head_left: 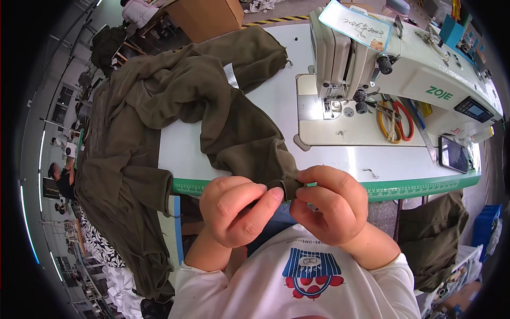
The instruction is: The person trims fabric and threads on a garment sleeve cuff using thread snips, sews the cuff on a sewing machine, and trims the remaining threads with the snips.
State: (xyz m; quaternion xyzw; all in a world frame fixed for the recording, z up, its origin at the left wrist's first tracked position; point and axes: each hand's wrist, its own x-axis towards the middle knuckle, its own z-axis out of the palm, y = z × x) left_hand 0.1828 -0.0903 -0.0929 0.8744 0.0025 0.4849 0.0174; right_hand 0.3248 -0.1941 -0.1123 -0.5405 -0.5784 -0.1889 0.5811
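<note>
An olive-brown garment (180,87) lies bunched over the left part of the white table (276,42), with a small white label (231,75) showing on it. One end of it, which looks like a sleeve cuff, reaches the table's near edge between my two hands. My left hand (236,210) pinches the cuff's edge between thumb and forefinger. On the other side of the same edge, my right hand (332,204) is closed in a pinch on the fabric. Both hands are close together in front of my chest. The fabric inside my fingertips is mostly hidden.
A white sewing machine (414,69) stands at the right. Scissors with red and orange handles (396,121) and a phone (454,154) lie by it. A green measuring strip (372,190) runs along the near edge. More olive cloth (433,234) hangs at lower right; a cardboard box (204,18) stands behind.
</note>
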